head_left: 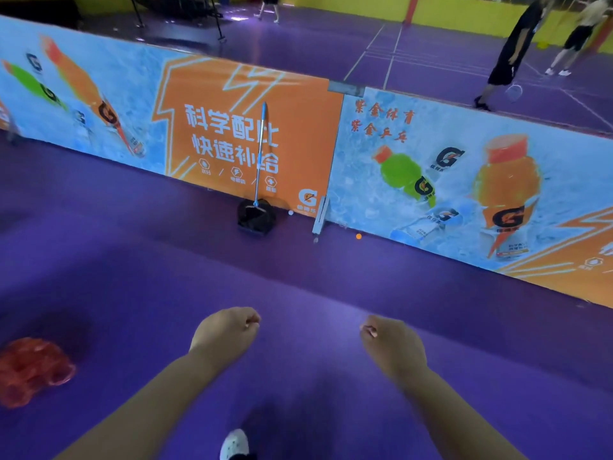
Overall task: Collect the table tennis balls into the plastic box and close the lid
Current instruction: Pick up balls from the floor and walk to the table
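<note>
Fingers curl into fists on both our left hand [225, 330] and our right hand [393, 343], and we see nothing held in either. Well ahead of the hands, at the foot of the printed barrier [205, 94], lie a white ball [291, 213] and, further right, an orange ball [358, 236]. Just left of the white ball stands a black net scoop [256, 219], its pole against the barrier. Off to the left of our left hand sits a blurred reddish translucent object [33, 370]; we cannot tell whether it is the box.
</note>
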A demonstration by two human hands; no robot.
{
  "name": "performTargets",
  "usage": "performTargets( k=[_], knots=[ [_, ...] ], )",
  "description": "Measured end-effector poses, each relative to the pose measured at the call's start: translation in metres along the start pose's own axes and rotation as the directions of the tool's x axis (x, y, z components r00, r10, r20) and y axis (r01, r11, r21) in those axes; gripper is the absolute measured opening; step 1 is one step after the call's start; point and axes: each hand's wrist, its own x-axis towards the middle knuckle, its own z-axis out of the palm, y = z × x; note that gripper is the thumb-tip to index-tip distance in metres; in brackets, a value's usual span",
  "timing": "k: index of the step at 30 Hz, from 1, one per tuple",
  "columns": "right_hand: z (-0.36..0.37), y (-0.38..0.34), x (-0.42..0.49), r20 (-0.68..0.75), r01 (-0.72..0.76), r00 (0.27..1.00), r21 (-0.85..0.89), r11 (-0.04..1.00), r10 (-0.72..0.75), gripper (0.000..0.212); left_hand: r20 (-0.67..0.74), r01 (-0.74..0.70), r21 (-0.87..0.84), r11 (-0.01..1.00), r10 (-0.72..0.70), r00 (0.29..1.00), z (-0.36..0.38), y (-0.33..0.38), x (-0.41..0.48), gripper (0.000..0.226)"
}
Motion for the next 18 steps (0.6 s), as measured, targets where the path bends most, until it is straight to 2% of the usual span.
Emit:
performTargets(
  k=[5, 9, 14, 18],
  knots=[
    [0.006, -0.027, 0.113, 0.035, -0.02, 0.999, 0.05, 0.999, 0.018, 0.02, 0.01, -0.012, 0.001, 1.0, 0.012, 1.0, -0.014, -0.014, 0.122, 0.019],
    [0.003, -0.06, 0.21, 0.043, -0.09, 0.995, 0.112, 0.99, 0.086, 0.02, 0.022, -0.03, -0.019, 0.999, 0.03, 0.999, -0.034, -0.028, 0.236, 0.018],
    [-0.003, -0.1, 0.311, 0.061, -0.169, 0.985, 0.159, 0.973, 0.162, 0.021, 0.111, -0.033, 0.011, 0.999, 0.031, 0.993, -0.058, -0.038, 0.368, 0.018],
    [-0.004, -0.101, 0.375, 0.094, -0.235, 0.971, 0.173, 0.956, 0.222, 0.021, 0.174, -0.06, 0.001, 0.998, 0.059, 0.983, -0.057, -0.024, 0.455, 0.019]
  ],
)
